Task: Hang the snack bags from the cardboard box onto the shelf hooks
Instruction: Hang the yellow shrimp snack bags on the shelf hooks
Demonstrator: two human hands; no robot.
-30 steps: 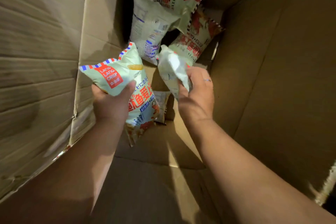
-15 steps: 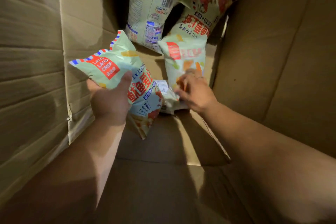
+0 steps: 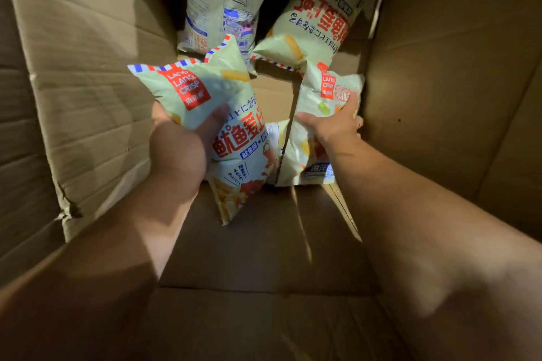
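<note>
The striped-top bag (image 3: 202, 94) is lifted clear of the floor deep inside the cardboard box (image 3: 88, 102). The left hand (image 3: 179, 152) grips it round the middle. The thumb (image 3: 218, 117) presses across the printed face, and the other fingers are behind the bag, so I cannot tell how they lie.

Just beside it, the second bag (image 3: 315, 97) is in the right hand (image 3: 334, 127), whose fingers (image 3: 350, 104) curl round its far edge. Its lower end hangs close to the box floor; I cannot tell whether it touches. A small pack (image 3: 277, 133) peeks out between the two. Against the far wall lean a back-facing bag (image 3: 220, 3) and an upside-down bag (image 3: 319, 17).

I read this as the pick-up step, with the hanging not yet begun. No shelf or hook is in view.

From here, my worry is the grip. Both bags are puffed and glossy and are held by the belly, not the top seam, so one could slide out on the way up past the tall box walls. Squeezing harder to stop that would likely crush the crisps. With both hands full, neither is free to steady a seam against a hook, and a bag could drop there. A corner could also snag on the torn flap at the left.
</note>
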